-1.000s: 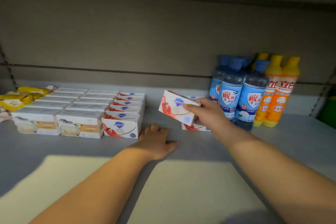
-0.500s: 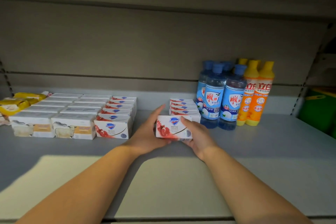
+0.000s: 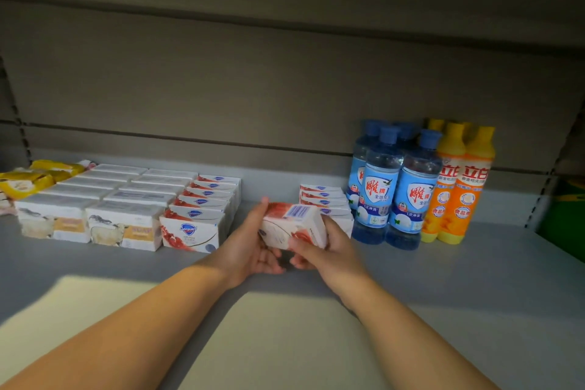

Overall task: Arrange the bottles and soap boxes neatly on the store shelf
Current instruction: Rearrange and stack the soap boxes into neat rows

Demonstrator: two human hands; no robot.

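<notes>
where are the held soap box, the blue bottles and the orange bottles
held soap box (image 3: 292, 225), head view, white side face
blue bottles (image 3: 380, 190), head view, front label
orange bottles (image 3: 472, 188), head view, front label

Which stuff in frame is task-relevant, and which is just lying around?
Job: held soap box, gripped by left hand and right hand; red-white soap box rows; white soap boxes; blue bottles; orange bottles; shelf.
Lying about: yellow packets far left; green object far right.
</notes>
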